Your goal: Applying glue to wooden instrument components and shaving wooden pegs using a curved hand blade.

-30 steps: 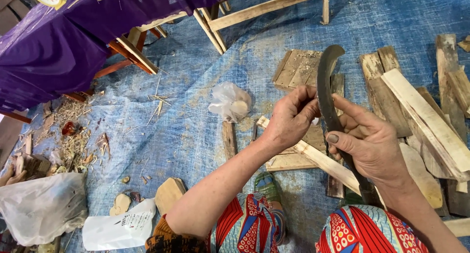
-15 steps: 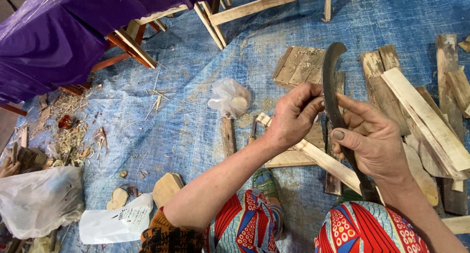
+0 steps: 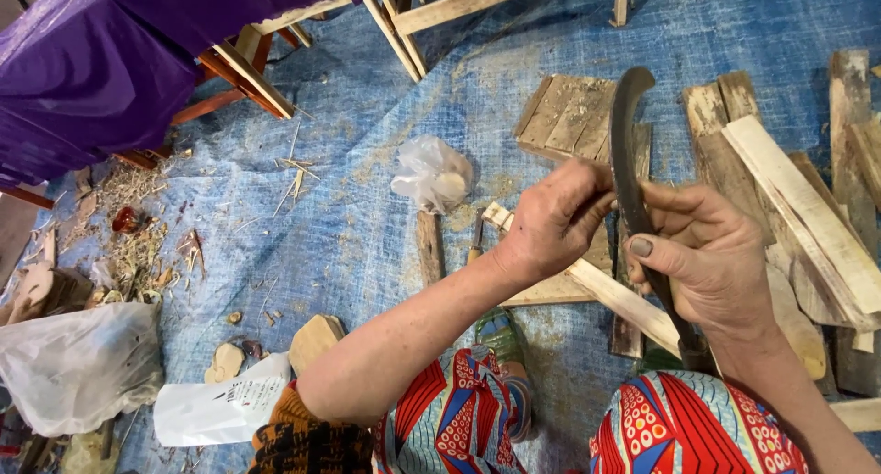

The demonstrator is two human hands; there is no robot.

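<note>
Presently, the right hand (image 3: 711, 263) is wrapped around the lower shank of a dark curved blade (image 3: 629, 162), thumb laid along its flat, and holds the tool upright with its hooked tip pointing away from the body. The left hand (image 3: 551, 222) is closed in a pinch against the same blade near mid-length; whether it grips a small workpiece there or only the metal cannot be told. Both hands hang above a pale wooden slat (image 3: 610, 295) that lies on the blue tarpaulin (image 3: 349, 208), towards its near edge, in front of the person's patterned knees. Split wood pieces (image 3: 798, 208) are stacked towards the right edge, a flat board (image 3: 564, 116) lies beyond the hands, and a crumpled clear bag (image 3: 431, 176) sits to their left. Judged from its look, the blade is rigid, moderately heavy and edged along the inner curve; it should be taken by the handle end, with fingers kept on the spine or flat.
</note>
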